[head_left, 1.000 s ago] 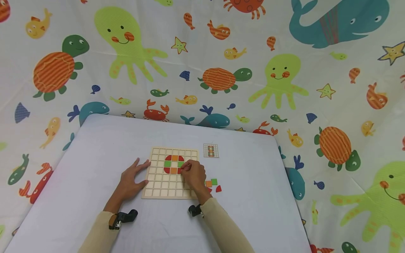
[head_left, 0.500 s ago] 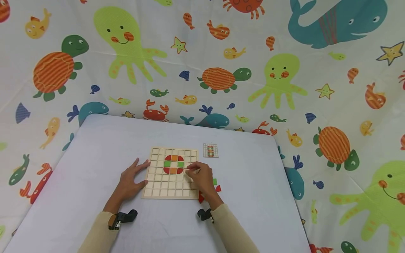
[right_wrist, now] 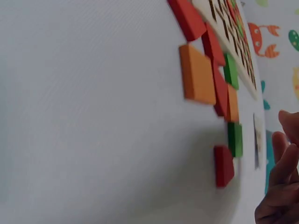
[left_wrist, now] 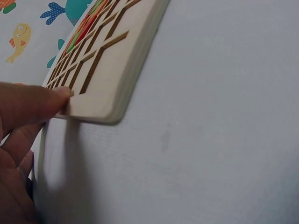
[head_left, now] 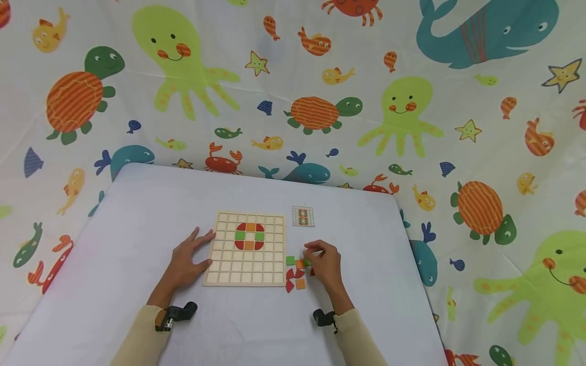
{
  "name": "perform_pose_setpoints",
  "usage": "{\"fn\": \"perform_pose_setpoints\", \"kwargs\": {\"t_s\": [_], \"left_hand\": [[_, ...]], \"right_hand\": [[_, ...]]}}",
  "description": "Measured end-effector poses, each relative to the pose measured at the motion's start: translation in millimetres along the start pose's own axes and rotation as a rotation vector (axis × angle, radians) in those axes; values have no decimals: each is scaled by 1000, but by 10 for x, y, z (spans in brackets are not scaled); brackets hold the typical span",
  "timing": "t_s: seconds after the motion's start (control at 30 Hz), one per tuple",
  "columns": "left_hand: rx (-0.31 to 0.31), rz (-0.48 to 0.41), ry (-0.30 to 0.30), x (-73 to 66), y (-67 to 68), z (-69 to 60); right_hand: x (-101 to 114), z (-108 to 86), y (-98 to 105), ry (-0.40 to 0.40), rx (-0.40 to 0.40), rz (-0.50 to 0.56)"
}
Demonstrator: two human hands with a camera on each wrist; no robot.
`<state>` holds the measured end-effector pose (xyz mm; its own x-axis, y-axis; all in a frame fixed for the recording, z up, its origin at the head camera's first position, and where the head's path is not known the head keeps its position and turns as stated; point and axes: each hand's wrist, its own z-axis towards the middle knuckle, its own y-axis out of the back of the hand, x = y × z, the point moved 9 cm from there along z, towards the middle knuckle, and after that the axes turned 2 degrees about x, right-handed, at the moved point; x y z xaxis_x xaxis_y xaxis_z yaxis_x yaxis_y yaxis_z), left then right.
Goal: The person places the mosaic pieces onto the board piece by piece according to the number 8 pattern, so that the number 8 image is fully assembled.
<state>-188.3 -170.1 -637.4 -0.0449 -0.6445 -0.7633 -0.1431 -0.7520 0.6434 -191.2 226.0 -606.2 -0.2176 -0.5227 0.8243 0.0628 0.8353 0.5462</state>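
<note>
A wooden grid board (head_left: pixel 242 266) lies on the white table with a ring of red, orange and green tiles (head_left: pixel 250 227) set in its cells. My left hand (head_left: pixel 184 262) rests at the board's left edge, fingers spread, and its thumb (left_wrist: pixel 49 100) touches the board's border. To the right of the board, my right hand (head_left: pixel 326 263) hovers over a group of loose tiles, fingers loosely bent. Nothing shows between those fingers. Among the loose pieces are an orange square tile (right_wrist: pixel 198 74), a green tile (head_left: pixel 290 261) and a red rounded tile (right_wrist: pixel 223 165).
A small pattern card (head_left: pixel 303 216) lies beyond the board's upper right corner. White cloth covers the table (head_left: pixel 380 284). Behind it hangs a curtain (head_left: pixel 274 117) printed with sea animals. Each wrist wears a small black camera (head_left: pixel 324 317).
My right hand has moved right, from the tile ring on the board to above the loose tiles, which show more fully now. The left hand stays at the board's edge.
</note>
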Motion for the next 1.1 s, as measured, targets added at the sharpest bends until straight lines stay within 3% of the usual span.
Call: {"fn": "perform_pose_setpoints", "kwargs": {"t_s": [0.23,0.5,0.9,1.1], "left_hand": [[-2,-7,11,15,4,1],[-2,0,1,15,11,1],[1,0,1,19,12,1],[0,-1,-4,4,8,1]], "right_hand": [[-249,-75,198,-64,-44,-66],[-418,-225,265,-91,-23,-140],[-380,-292,218,-32,35,-160],[-347,-271,207,29,41,-117]]}}
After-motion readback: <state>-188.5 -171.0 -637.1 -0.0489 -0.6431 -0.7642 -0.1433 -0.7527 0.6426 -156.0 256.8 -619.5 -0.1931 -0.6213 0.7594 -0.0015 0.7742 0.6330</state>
